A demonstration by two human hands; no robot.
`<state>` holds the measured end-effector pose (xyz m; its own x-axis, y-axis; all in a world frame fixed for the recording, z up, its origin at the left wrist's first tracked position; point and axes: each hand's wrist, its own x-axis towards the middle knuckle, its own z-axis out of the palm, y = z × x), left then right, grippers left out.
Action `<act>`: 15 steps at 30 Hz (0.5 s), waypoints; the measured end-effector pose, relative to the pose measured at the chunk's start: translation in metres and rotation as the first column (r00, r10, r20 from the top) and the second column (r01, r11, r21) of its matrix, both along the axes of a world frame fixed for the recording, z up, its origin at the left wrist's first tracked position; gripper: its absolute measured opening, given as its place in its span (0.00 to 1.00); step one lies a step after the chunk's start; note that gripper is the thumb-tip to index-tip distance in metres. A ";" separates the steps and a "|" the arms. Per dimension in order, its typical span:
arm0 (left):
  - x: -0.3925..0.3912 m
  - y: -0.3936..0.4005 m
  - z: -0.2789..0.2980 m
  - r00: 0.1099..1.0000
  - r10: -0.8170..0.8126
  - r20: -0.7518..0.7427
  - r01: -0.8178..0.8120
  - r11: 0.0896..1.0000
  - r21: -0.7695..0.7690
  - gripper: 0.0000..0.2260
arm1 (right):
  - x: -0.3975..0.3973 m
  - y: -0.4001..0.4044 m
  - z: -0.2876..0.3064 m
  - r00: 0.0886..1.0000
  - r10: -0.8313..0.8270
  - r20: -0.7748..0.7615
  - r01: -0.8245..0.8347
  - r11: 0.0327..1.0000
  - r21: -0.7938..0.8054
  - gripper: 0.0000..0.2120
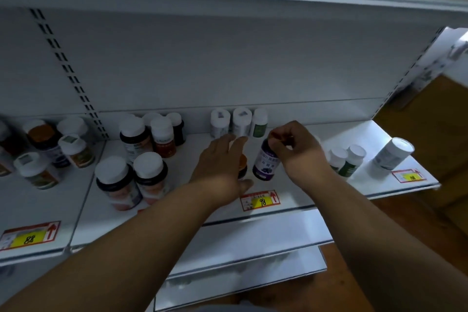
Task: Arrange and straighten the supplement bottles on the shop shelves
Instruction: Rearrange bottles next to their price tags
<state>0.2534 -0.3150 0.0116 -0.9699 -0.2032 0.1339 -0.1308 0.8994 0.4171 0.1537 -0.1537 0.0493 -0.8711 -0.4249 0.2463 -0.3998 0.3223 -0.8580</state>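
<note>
A purple-labelled bottle (266, 163) stands near the front of the white shelf (298, 192). My right hand (297, 151) is closed over its cap from above. My left hand (219, 164) lies flat just left of it, fingers stretched toward the back, covering most of a dark bottle with an orange cap (242, 166). Three white-capped bottles (239, 121) line the back wall beyond both hands. Left of my left arm stand several dark bottles with white caps (141, 157).
Two green-labelled bottles (348, 161) and a larger white tub (391, 153) stand to the right. More bottles (50, 149) crowd the neighbouring shelf bay at left. Price tags (260, 200) mark the shelf's front edge. Lower shelves (253, 248) jut out beneath my arms.
</note>
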 end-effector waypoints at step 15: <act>-0.011 0.020 -0.005 0.991 0.066 0.117 -0.064 0.998 -0.022 0.24 | -0.023 -0.006 -0.055 0.891 0.446 -0.082 -0.410 0.870 0.273 0.13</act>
